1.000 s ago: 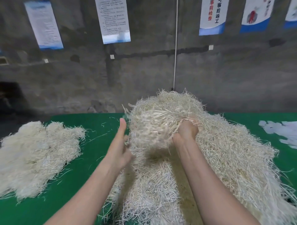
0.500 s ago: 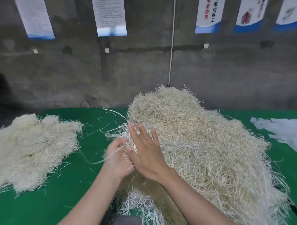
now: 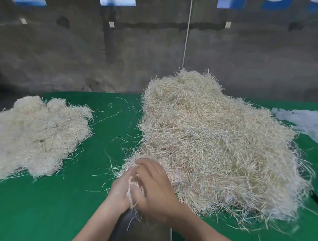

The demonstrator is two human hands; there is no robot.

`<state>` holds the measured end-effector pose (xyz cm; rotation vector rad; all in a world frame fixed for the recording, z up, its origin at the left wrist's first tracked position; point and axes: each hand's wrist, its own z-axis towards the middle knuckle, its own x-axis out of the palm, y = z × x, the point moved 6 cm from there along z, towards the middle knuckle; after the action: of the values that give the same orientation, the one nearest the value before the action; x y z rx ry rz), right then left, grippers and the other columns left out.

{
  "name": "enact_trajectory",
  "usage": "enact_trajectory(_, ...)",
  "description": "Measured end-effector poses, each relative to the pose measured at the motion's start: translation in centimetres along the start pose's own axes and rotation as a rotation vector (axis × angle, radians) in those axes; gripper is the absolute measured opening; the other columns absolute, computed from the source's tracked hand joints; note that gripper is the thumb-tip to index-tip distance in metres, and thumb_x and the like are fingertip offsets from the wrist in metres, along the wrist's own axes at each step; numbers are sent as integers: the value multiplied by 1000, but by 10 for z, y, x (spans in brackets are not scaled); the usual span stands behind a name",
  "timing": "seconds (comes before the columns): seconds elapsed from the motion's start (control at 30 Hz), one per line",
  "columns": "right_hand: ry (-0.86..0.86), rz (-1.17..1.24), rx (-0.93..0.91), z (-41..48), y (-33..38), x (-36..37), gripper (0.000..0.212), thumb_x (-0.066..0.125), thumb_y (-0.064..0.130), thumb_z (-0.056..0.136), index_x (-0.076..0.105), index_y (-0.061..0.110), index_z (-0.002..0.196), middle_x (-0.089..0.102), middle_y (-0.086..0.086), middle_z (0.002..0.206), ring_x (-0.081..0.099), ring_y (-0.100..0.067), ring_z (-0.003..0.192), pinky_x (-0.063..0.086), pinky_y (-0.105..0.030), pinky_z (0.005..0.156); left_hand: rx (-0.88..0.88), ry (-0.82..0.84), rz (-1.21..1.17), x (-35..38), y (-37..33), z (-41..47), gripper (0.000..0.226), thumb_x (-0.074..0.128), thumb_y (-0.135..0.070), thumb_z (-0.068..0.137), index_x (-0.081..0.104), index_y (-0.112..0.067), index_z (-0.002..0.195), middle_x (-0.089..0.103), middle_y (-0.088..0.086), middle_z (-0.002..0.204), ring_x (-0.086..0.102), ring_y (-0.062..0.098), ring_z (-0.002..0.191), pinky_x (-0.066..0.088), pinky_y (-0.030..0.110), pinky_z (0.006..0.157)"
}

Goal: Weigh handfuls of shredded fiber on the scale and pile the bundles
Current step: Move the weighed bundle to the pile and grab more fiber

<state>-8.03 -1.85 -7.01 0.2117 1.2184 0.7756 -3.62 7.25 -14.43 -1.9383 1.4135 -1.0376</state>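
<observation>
A dark grey object (image 3: pixel 127 225) shows under the wrists at the bottom edge. The forearms cover most of it, so I cannot tell what it is. The hands are slightly blurred. The left hand (image 3: pixel 119 191) and the right hand (image 3: pixel 154 185) meet at the near left corner of the big heap of fiber (image 3: pixel 215 141), with a small handful of fiber (image 3: pixel 133 186) caught between them and thin strands hanging below. The right hand lies on top, its fingers curled over the handful. The left hand presses against it from the side, but the right hand and the fiber hide how far its fingers close. The heap fills the right half of the green table (image 3: pixel 51 206) just beyond the hands. A paler pile of bundles (image 3: pixel 39 135) lies well apart on the left and is cut off by the frame. Loose strands (image 3: pixel 117 113) are scattered between the two. White scraps (image 3: pixel 302 120) lie at the far right. A cord (image 3: pixel 186 34) hangs down the grey wall, and the posters (image 3: pixel 117 2) are cropped at the top.
</observation>
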Motion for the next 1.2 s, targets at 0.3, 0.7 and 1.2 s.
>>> enact_trajectory(0.3,3,591,573,-7,-24,46,94,62,72,63,1,66,135,-3,26,153,6,-9,143,17,-52,115,60,-55,112,-29,-7,-2,27,44,-16,98,64,2,100,71,20,81,69,33,74,53,43,77)
enact_trajectory(0.7,-301,1481,1029,-1,-27,59,119,91,30,44,32,8,144,45,-23,139,49,-39,124,40,-60,100,413,119,277,-23,-19,-6,43,53,-44,92,49,-28,132,55,-1,134,49,13,123,40,33,103)
enact_trajectory(1.2,-337,1248,1042,10,-35,26,59,67,21,84,43,9,137,48,-18,138,53,-33,119,41,-48,103,-274,585,-532,24,17,5,53,42,-49,91,66,-10,118,65,13,120,59,30,114,40,49,102)
